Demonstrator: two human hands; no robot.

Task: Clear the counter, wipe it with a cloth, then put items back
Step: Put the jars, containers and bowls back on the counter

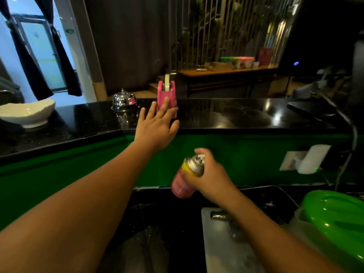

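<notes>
Clearing apparently in hand: left hand, fingers spread, at the tape dispenser on the table; right hand grips a spray can; next, grasp the dispenser.

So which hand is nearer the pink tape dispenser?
Left. The left hand reaches right up to the tape dispenser, fingers spread at its base. The right hand is well below the counter edge, holding a spray can.
</notes>
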